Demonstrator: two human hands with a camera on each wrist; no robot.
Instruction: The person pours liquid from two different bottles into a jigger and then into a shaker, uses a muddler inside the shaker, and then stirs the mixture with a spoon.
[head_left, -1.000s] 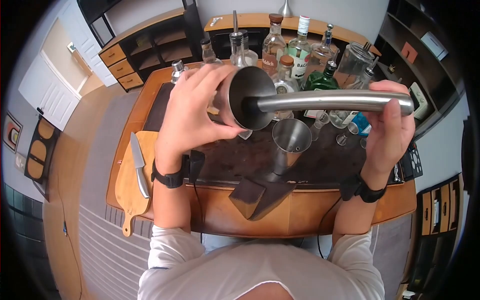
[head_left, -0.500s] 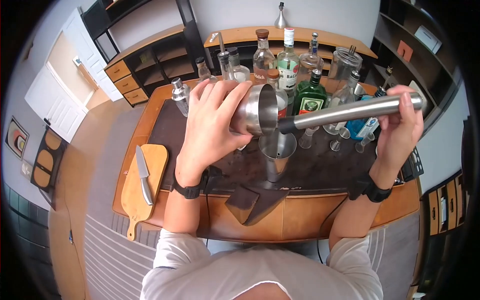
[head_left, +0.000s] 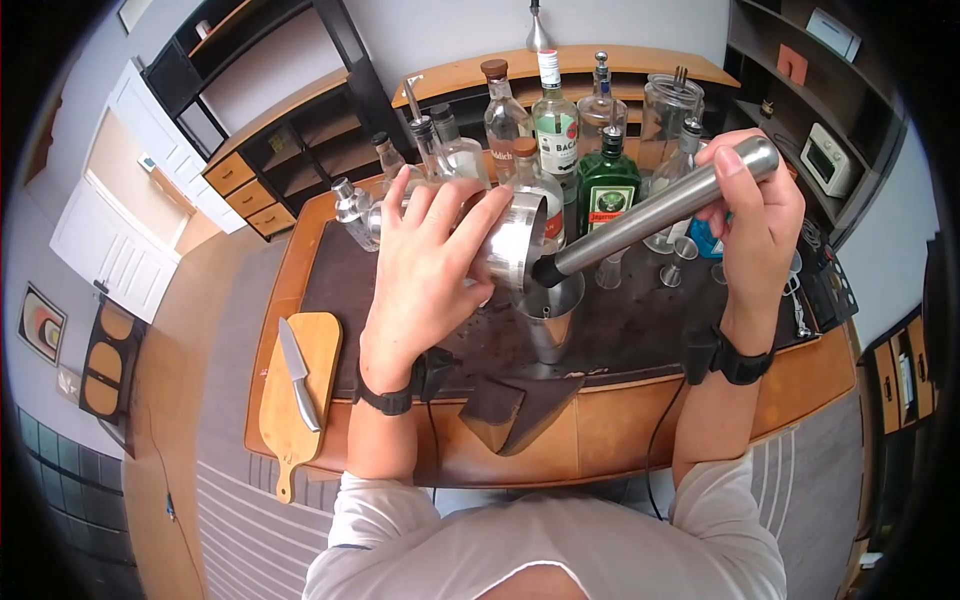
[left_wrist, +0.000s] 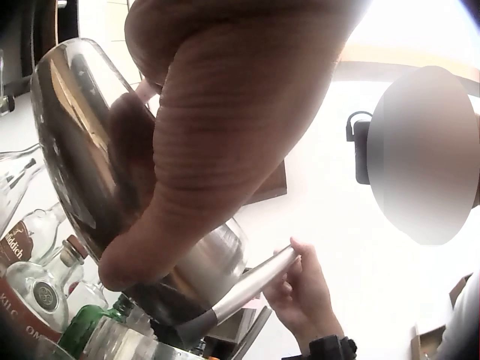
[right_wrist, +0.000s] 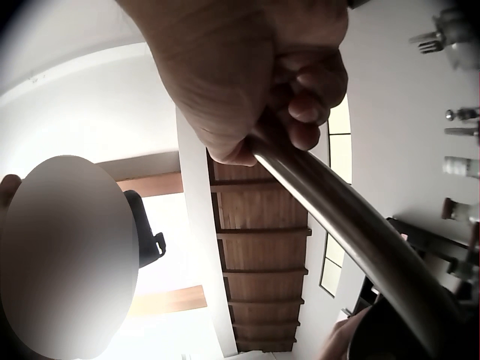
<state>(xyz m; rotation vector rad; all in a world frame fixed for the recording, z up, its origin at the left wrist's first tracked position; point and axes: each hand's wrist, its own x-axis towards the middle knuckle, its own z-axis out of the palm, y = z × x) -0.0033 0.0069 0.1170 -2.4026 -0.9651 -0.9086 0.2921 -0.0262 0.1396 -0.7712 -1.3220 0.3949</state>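
Observation:
In the head view my left hand (head_left: 425,270) grips a metal shaker tin (head_left: 512,240) tipped on its side, mouth facing right and down. My right hand (head_left: 755,220) holds a steel muddler (head_left: 650,215) near its upper end. The muddler slopes down to the left, and its black head (head_left: 548,271) is right at the tin's rim. Beneath them a second metal tin (head_left: 552,335) stands upright on the dark table mat. The left wrist view shows my left thumb (left_wrist: 131,259) across the held tin (left_wrist: 82,142). What the held tin contains is hidden.
Several bottles stand behind, among them a green bottle (head_left: 607,185) and a clear rum bottle (head_left: 556,135). Small jiggers (head_left: 678,262) are at the right. A knife (head_left: 299,375) lies on a wooden cutting board (head_left: 285,440) at the left. A dark folded cloth (head_left: 515,410) hangs over the front edge.
The muddler's head has come out of the held tin to its rim, and the handle now slants more steeply. My left hand has tipped the tin further toward the standing one.

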